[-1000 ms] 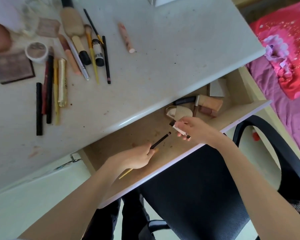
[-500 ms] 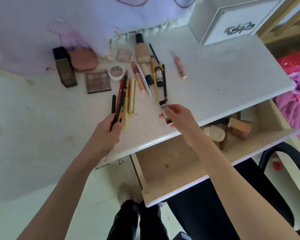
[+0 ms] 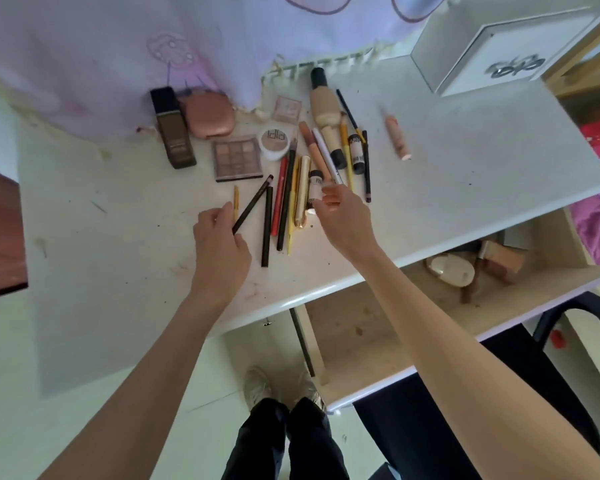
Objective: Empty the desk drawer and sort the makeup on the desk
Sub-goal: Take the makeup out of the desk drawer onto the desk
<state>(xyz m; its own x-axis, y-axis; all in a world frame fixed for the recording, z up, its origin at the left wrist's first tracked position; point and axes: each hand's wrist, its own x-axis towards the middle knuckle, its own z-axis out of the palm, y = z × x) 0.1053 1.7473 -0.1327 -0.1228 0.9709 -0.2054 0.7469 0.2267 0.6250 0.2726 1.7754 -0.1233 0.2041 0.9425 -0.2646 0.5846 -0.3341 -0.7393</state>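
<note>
Left hand [image 3: 219,237] sits at centre frame over the table [image 3: 482,174], fingers curled and pinching the lower end of a black pencil [image 3: 252,206]. The pencil's long axis runs diagonally, up and right from the hand, tip toward the palette [image 3: 237,158]. It lies just left of the pencil row [image 3: 284,202], whose pieces run near vertical in the frame — the held pencil is not yet parallel to them.

Right hand [image 3: 340,216] is right of the row, fingers curled round a small white tube [image 3: 315,189] with a black cap, tube upright in the frame and just beside the gold tube [image 3: 302,192].

Judgement: the left hand is nearer the row's open left side; the pencil needs swinging to vertical.

Drawer [image 3: 378,344], lower right, is open — items remain at its far right.
</note>
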